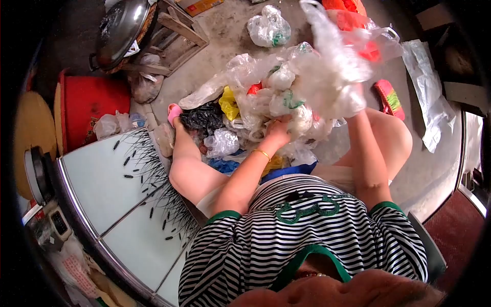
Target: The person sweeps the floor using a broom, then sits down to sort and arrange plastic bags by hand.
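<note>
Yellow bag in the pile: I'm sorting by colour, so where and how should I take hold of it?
Probably pinch the yellow bag by its crumpled middle, coming from above: its folds lie exposed there, while the black bag and pale bags crowd its sides.

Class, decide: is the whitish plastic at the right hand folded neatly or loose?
Loose: the whitish plastic spreads unevenly, with a long strip reaching the picture's top; blur hides finer creases.
</note>
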Demonstrator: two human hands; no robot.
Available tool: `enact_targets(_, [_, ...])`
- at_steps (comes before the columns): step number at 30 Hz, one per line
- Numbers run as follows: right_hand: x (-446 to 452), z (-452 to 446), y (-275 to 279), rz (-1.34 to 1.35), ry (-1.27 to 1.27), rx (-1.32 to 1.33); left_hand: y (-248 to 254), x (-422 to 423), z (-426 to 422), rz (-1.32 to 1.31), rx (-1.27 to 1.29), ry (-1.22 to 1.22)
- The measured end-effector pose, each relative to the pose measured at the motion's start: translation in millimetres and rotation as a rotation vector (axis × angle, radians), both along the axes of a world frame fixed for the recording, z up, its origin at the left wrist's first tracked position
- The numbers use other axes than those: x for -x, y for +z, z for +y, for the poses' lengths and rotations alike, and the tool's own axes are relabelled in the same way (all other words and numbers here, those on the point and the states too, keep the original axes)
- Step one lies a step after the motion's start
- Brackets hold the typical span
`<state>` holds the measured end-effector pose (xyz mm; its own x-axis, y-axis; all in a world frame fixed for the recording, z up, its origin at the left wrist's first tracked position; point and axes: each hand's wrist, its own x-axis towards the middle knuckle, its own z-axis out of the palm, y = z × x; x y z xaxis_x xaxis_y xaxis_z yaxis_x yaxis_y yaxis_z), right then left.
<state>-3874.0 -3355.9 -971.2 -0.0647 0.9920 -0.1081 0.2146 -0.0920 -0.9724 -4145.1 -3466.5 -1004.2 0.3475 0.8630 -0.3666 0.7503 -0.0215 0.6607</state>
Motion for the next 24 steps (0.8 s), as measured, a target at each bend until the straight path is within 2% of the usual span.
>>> enact_targets(2, [29.7,5.4,-16.0,-0.060,0.183,-0.098,-5.9,0.0,-0.1,0.030,-0.071,-0.137])
enact_targets(3, [51.5,-4.8,-12.0,0.187,0.230,0.094,-1.8,0.7,1.1,0.053,-0.111,-0.224])
enact_targets(4, [66.5,-11.7,-10.8,0.125,0.233,0.177,2.9,1.7,1.7,0.076,-0.150,-0.312])
enact_targets(7, [98.6,-29.8,-16.0,-0.050,0.278,0.400,22.0,11.3,-6.7,-0.119,0.069,-0.178])
enact_targets(8, [96.2,-34.1,-22.8,-0.092,0.307,0.417,11.9,15.0,-7.4,-0.060,0.189,-0.215])
enact_targets(11, [92.2,-36.1,-55.0,-0.173,0.380,0.370,7.8,25.5,-18.4,-0.277,0.264,0.039])
enact_targets(12, [94.1,-35.1,-70.2,-0.212,0.408,0.330,17.4,26.6,-22.1,-0.347,0.154,0.138])
enact_targets(15, [106.7,-34.0,-113.7,-0.408,0.502,0.162,15.6,36.6,-26.0,-0.591,0.343,0.451])
enact_targets(17, [124.7,-39.1,-89.0,-0.567,0.561,0.022,15.1,33.0,-23.7,-1.061,0.435,0.809])
enact_targets(19, [150.5,-43.5,-17.4,-0.721,0.599,-0.118,41.5,29.9,-16.6,-1.299,0.714,1.056])
enact_targets(22, [170.2,-52.5,-17.2,-0.240,0.523,-0.009,59.7,25.0,-1.8,-1.031,0.784,1.108])
enact_targets(23, [170.6,-52.2,-16.2,-0.209,0.480,0.039,40.0,29.5,2.1,-1.052,0.793,1.172])
enact_targets(24, [169.6,-46.7,-3.0,-0.178,0.437,0.083,49.1,27.7,8.7,-1.106,0.732,1.164])
